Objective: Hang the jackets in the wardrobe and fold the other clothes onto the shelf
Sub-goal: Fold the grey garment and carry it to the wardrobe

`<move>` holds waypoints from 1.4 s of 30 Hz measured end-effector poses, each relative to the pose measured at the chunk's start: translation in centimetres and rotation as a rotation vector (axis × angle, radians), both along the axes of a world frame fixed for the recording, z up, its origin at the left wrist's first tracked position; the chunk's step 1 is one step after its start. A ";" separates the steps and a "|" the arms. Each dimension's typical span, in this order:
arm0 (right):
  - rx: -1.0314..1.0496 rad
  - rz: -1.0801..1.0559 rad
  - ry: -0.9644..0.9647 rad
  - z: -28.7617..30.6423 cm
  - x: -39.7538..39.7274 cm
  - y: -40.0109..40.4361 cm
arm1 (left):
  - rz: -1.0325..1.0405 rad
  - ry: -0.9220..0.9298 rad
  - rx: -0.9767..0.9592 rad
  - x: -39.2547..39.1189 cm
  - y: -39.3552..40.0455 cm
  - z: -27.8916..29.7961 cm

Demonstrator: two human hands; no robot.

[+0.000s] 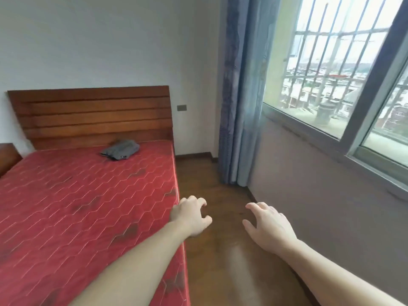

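Note:
A crumpled grey garment (120,149) lies on the red mattress (77,195), close to the wooden headboard (92,115). My left hand (191,216) hovers over the mattress's near right edge with loosely curled fingers and holds nothing. My right hand (268,226) is stretched out over the wooden floor (220,250) beside the bed, fingers relaxed and spread, also holding nothing. Both hands are well short of the garment. No wardrobe or shelf is in view.
A blue curtain (239,96) hangs in the corner past the bed. A barred window (344,69) fills the right wall. A narrow strip of floor runs between bed and wall. A wooden bedside table (7,156) shows at the left edge.

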State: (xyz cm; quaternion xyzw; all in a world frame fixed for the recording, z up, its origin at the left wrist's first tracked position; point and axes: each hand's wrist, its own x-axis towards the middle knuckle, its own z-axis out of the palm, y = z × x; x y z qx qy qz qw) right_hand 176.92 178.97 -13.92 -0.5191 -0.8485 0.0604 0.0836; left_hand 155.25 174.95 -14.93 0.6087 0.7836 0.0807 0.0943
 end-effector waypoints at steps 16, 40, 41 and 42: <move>-0.008 0.408 -0.068 -2.7 -15.8 37.9 | 0.464 -0.087 0.016 -13.2 27.5 -2.9; -0.103 1.052 -0.055 -5.6 -64.2 77.1 | 1.070 -0.059 0.098 -49.2 59.1 -4.2; -0.118 1.053 -0.087 -6.6 -66.6 78.3 | 1.079 -0.083 0.100 -51.7 60.4 -5.1; -0.126 1.053 -0.117 -7.4 -69.0 79.6 | 1.083 -0.102 0.096 -54.2 61.7 -5.9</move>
